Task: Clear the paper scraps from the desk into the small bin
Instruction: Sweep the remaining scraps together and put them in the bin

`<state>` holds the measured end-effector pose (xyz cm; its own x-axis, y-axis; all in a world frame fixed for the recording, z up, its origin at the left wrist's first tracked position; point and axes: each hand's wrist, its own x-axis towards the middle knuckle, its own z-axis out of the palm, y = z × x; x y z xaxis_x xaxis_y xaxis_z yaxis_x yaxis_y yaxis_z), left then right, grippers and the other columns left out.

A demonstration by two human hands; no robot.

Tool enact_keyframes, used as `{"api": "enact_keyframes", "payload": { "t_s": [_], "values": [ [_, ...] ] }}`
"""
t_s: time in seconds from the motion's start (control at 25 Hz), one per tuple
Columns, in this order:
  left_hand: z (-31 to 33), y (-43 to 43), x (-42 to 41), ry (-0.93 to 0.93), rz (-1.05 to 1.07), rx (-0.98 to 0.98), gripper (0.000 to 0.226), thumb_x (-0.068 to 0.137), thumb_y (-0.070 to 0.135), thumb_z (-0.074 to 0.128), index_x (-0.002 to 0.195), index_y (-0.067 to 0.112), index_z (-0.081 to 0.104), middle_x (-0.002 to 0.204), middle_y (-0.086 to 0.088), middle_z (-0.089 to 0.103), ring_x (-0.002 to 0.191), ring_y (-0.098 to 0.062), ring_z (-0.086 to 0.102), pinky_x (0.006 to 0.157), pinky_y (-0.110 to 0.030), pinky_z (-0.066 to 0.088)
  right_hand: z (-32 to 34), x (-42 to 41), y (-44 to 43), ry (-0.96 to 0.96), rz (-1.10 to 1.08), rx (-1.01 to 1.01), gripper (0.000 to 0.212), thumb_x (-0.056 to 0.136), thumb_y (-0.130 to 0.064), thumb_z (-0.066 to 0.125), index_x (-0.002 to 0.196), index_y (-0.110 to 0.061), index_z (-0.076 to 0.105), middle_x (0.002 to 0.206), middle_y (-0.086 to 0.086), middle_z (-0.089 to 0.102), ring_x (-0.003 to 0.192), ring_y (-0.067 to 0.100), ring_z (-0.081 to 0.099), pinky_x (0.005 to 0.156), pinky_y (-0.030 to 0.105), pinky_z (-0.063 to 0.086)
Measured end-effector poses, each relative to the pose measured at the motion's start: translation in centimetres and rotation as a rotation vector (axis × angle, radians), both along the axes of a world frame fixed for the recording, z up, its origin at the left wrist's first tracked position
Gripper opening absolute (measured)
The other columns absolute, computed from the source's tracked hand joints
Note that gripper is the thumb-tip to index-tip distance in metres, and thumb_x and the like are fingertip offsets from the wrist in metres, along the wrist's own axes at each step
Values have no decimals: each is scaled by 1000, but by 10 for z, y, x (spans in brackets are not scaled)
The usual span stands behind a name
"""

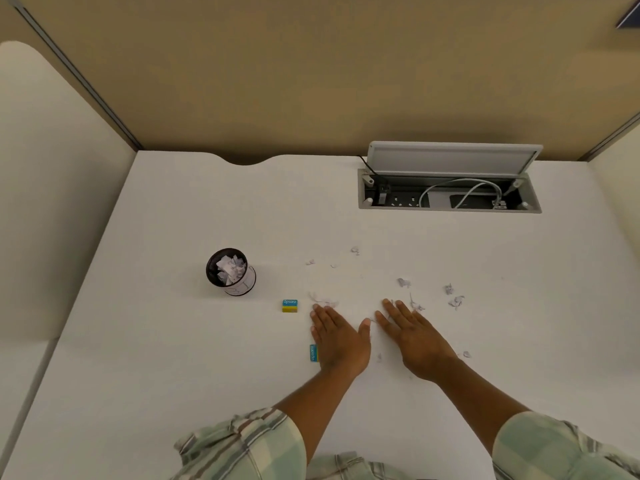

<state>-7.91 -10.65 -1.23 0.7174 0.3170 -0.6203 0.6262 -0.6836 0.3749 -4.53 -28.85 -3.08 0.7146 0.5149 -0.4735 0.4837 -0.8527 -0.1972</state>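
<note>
Small paper scraps [454, 301] lie scattered over the white desk [173, 358], several to the right and beyond my hands, one near my right wrist. The small black mesh bin [230, 271] stands to the left, with crumpled paper inside. My left hand [338, 337] lies flat on the desk, fingers together, holding nothing. My right hand [412, 337] lies flat beside it, palm down, fingers pointing away, with thin scraps just past its fingertips.
A blue and yellow eraser [290, 305] sits left of my left hand. A second blue eraser [313, 353] lies against that hand's outer edge. An open cable box [449, 190] with sockets and a white cord is set into the desk at the back right. Partition walls enclose the desk.
</note>
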Motion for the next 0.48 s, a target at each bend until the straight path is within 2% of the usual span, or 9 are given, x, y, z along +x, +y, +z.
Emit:
{"api": "enact_keyframes", "payload": {
  "t_s": [0.08,0.24,0.36,0.48],
  "values": [
    [-1,-8,6,16,-52,-1,99,96,72,24,158,3,-10,168,-16,-18,158,-31,-12,128,-43,-1,2,1,2,4,-32,9,84,92,1,37,162,-28,3,170,0,-12,158,23,-8,128,40,9],
    [-3,0,15,-50,-185,48,91,96,72,21,161,11,1,170,-13,-10,159,-30,-7,127,-45,1,12,28,20,-107,-132,67,60,98,-13,43,157,-22,34,168,7,22,153,30,28,123,44,26],
    [0,27,36,-161,-230,146,82,100,65,23,161,11,10,171,-13,1,159,-32,0,127,-48,8,18,69,49,-121,-160,114,58,101,-21,41,158,-21,29,169,4,20,153,27,26,124,43,25],
    [2,61,66,-180,-257,165,81,103,59,29,160,6,8,170,-16,1,158,-33,0,129,-48,9,20,112,79,-81,-123,108,62,104,-23,37,162,-21,14,172,1,6,157,24,13,126,41,18]
  ]
}}
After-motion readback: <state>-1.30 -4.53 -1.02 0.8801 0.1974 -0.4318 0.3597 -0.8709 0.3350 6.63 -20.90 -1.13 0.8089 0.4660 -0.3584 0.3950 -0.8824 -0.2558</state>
